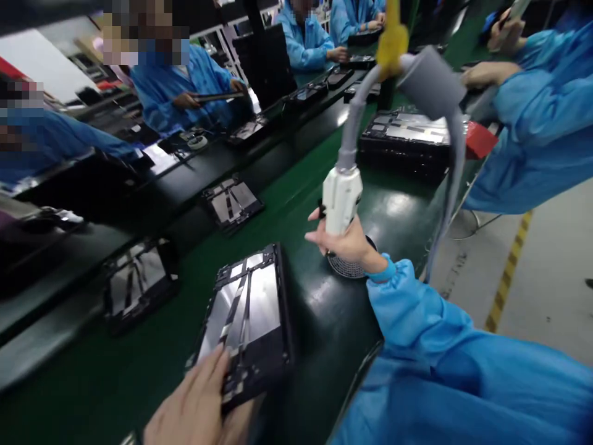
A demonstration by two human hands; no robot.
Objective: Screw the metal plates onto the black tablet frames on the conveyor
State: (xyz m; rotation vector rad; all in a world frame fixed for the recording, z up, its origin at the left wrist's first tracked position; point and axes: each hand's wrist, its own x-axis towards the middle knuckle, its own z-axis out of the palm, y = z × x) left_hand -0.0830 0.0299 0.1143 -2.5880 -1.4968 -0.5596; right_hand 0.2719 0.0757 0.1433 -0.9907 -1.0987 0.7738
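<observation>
I'm closing my right grip (345,244) around the white corded tool (341,201), holding it upright. My left grip (189,402) is lying spread on the black tablet frame (245,321), steadying it; clamping unclear.

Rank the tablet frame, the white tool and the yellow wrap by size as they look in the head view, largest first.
1. Tablet frame: largest.
2. White tool and yellow wrap: they look alike, and nearness to the camera makes ranking them unsure.
</observation>
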